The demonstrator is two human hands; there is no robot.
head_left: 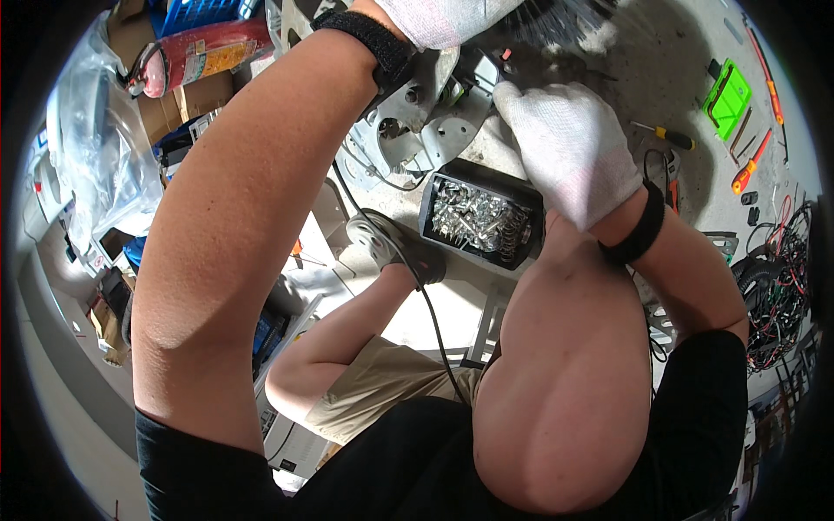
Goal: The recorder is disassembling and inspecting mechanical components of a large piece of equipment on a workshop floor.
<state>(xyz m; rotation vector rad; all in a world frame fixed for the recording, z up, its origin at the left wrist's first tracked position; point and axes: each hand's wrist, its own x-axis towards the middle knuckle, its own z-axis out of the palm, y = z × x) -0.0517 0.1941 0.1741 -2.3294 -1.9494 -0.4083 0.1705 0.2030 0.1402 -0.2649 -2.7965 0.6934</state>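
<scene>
My left hand, in a white knit glove, reaches to the top edge, which cuts off its fingers. Dark bristles of a brush spread right beside it; whether I grip its handle is out of sight. My right hand, gloved alike, is curled closed above my raised knee, its fingertips turned under and hidden. Just left of it stands a grey metal assembly with rounded plates, holes and a cable. Below that, a black bin holds a heap of loose screws and springs.
At right lie a green case, a yellow-black screwdriver, orange-handled screwdrivers and a tangle of wires. At left are a red fire extinguisher, cardboard and clear plastic wrap. A black cable crosses near my foot.
</scene>
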